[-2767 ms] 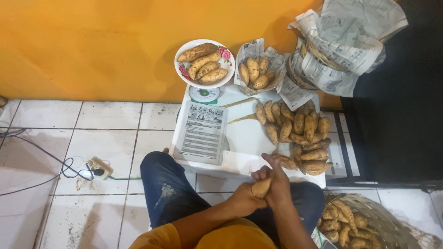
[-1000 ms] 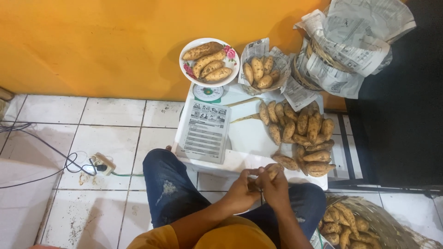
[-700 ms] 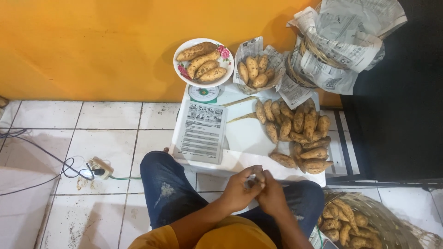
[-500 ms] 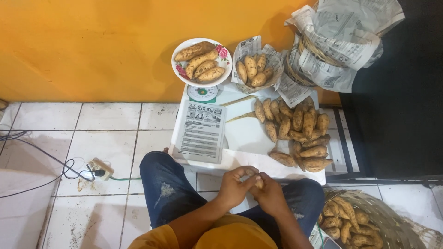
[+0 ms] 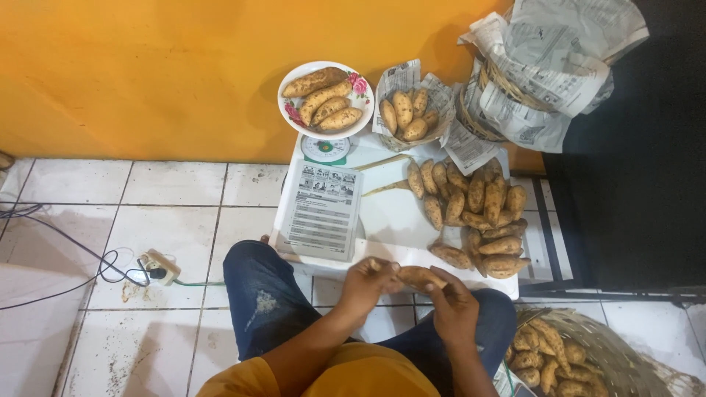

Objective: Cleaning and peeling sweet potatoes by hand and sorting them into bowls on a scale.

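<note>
Brown, firm and rough-skinned, the oblong sweet potato (image 5: 421, 277) sits pinched at both ends between my left hand (image 5: 370, 283) and right hand (image 5: 454, 312), a closed grip, probably light and unlikely to slip.

A flowered plate (image 5: 294, 110) of sweet potatoes stands on a kitchen scale (image 5: 324, 149); a power strip (image 5: 156, 266) lies on the tiled floor (image 5: 88, 191).

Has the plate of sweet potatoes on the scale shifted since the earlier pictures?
No. The plate sits on the scale against the orange wall, as before; only the camera wobbled. Both hands hold one sweet potato.
</note>
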